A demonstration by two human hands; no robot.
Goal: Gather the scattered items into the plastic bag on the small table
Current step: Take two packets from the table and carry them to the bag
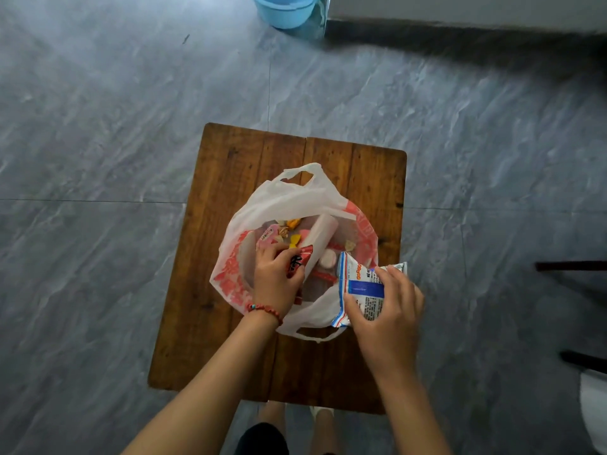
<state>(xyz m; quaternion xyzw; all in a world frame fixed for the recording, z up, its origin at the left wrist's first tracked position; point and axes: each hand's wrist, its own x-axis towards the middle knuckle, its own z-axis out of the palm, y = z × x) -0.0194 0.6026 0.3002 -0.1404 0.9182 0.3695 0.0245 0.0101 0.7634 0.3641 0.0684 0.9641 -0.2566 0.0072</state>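
A small brown wooden plank table [230, 323] stands on a grey marbled tile floor [98, 126]. On its middle sits a thin white plastic bag with red print [230, 277], its mouth spread open and its two loop handles lying at the far and near sides.

The left hand [274, 280], with a red bead bracelet [264, 309] at the wrist, reaches down into the left part of the bag's mouth. Its fingers curl round a small red snack packet with black lettering [297, 261], which it holds inside the opening, above the things already in the bag.

Within the bag lie a pink packet [266, 236], several small yellow and orange wrapped sweets [294, 222], a long white rectangular pack [320, 236] lying slantwise, and a round pinkish-white sweet [328, 257]. Other red-and-white pieces under them are too jumbled to tell apart.

The right hand [386, 310] grips a white and blue crinkled foil snack packet with orange lettering [358, 280], thumb on the near side and fingers over the far side. The packet hangs over the bag's right rim, partly above the opening and partly over the table.

At the top of the view a light blue plastic basin [285, 11] stands on the floor, well apart from the table.
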